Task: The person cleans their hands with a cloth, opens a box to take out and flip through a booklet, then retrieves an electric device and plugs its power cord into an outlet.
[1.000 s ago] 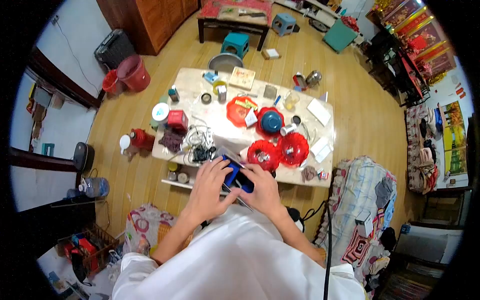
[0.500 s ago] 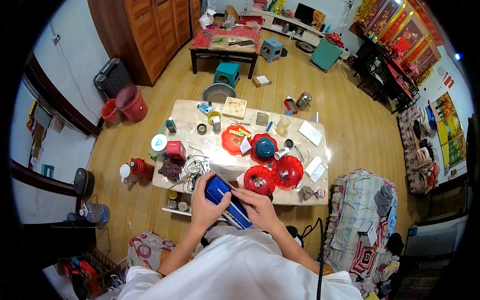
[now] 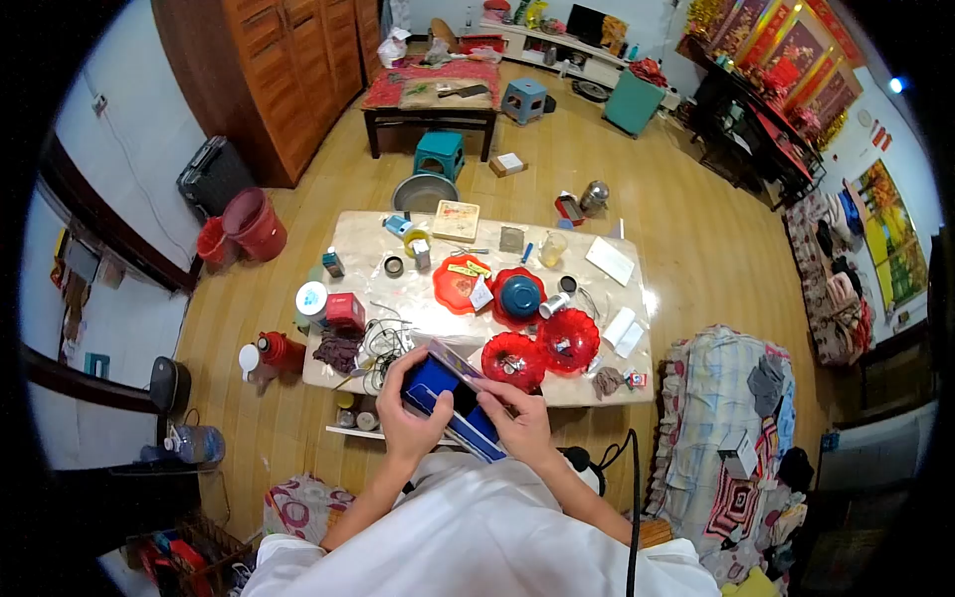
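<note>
The blue box [image 3: 431,380] is held at the near edge of the bench [image 3: 363,237], the left hand [image 3: 410,418] gripping one side, the right hand [image 3: 519,423] pinching its rim. It looks light, stiff, probably card; sides suit holding, since thin edges could crease.

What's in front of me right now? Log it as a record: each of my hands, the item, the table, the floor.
Left hand: gripping the blue-lined box
Right hand: fingers at the box's edge; pinching or just touching unclear
Item: box open, tilted, at the table's near edge
Table: dark blue bowl, red box, tangled cables
Floor: teal stool, red bucket
</note>
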{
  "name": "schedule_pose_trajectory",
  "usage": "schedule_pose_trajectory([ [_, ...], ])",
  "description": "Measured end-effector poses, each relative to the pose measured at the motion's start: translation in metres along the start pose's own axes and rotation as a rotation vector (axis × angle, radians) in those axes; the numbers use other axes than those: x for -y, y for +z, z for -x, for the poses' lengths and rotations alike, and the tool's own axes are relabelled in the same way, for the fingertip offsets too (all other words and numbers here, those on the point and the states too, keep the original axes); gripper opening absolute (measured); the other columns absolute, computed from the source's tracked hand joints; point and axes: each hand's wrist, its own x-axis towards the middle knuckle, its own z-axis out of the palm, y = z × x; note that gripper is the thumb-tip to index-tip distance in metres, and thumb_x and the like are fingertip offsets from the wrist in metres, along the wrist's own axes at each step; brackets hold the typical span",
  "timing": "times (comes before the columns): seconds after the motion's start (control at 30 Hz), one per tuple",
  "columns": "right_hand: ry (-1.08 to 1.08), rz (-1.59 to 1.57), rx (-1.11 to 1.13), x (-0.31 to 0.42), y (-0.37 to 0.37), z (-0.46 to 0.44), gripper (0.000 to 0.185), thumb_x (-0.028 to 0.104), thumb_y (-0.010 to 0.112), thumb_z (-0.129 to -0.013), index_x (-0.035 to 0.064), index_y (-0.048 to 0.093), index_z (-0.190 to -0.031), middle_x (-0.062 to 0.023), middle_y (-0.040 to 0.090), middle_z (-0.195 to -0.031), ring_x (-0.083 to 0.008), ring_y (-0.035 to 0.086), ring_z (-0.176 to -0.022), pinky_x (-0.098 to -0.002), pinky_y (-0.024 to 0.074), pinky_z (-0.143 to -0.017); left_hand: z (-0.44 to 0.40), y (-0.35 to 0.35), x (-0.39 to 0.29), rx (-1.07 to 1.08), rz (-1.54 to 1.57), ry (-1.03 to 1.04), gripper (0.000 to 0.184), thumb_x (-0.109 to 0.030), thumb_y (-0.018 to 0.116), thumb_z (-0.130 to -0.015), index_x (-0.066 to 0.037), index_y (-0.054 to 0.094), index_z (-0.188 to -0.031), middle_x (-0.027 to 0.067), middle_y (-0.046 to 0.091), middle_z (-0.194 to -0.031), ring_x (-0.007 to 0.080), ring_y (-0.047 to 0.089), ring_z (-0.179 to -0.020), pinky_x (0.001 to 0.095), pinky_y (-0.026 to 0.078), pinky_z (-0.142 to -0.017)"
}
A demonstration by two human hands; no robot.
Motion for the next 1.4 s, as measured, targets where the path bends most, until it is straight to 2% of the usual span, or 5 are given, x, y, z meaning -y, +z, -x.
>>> schedule_pose_trajectory([
  [0.2, -0.085, 0.017, -0.223, -0.009, 0.006, -0.014, 0.018, 0.013, 0.065, -0.092, 0.0042, 0.071, -0.107, -0.0137, 0.073, -0.092, -0.0151, 0.07, -0.076, -0.0286, 0.053, -0.07, -0.001, 0.004, -0.005, 0.12, 0.043, -0.198, 0.057, -0.009, 0.062, -0.074, 0.001, 0.047, -0.128, 0.0206, 0.051, -0.122, 0.0328, 0.052, -0.116, 0.0396, 0.04, -0.103],
  [0.37, -0.047, -0.014, -0.267, -0.003, -0.001, -0.02, 0.019, 0.012, 0.064, -0.092, 0.0036, 0.071, -0.108, -0.0133, 0.073, -0.093, -0.0161, 0.071, -0.078, -0.0292, 0.0533, -0.069, -0.012, -0.007, -0.015, 0.28, 0.159, -0.407, 0.068, -0.032, 0.074, -0.085, 0.003, 0.042, -0.134, 0.0193, 0.048, -0.131, 0.0259, 0.048, -0.122, 0.0367, 0.037, -0.105],
  [0.97, -0.338, 0.074, -0.031, 0.0, 0.012, -0.008, 0.02, -0.002, 0.068, -0.083, -0.0037, 0.071, -0.103, -0.0162, 0.072, -0.106, -0.0246, 0.07, -0.102, -0.0304, 0.054, -0.088, -0.018, -0.002, 0.01, 0.139, 0.102, -0.288, 0.044, -0.005, 0.062, -0.075, 0.002, 0.056, -0.118, 0.0129, 0.063, -0.108, 0.0195, 0.06, -0.101, 0.0319, 0.047, -0.092],
  [1.23, -0.458, 0.198, 0.203, 0.0, 0.002, -0.005, 0.04, 0.008, 0.065, -0.087, 0.0047, 0.061, -0.127, -0.0169, 0.051, -0.142, -0.0329, 0.041, -0.138, -0.0473, 0.0277, -0.115, -0.008, 0.002, 0.021, 0.035, 0.167, -0.141, 0.046, -0.002, 0.039, -0.074, 0.008, 0.063, -0.112, 0.0198, 0.065, -0.113, 0.0273, 0.061, -0.109, 0.0343, 0.044, -0.098],
  [1.4, -0.306, 0.032, 0.194, -0.024, -0.007, -0.01, 0.037, 0.007, 0.056, -0.093, 0.003, 0.058, -0.129, -0.0185, 0.038, -0.152, -0.032, 0.033, -0.143, -0.0405, 0.0249, -0.116, -0.012, 0.0, 0.0, 0.067, 0.16, -0.228, 0.057, -0.016, 0.035, -0.071, 0.014, 0.064, -0.11, 0.0213, 0.066, -0.116, 0.0276, 0.06, -0.114, 0.0331, 0.04, -0.104],
])
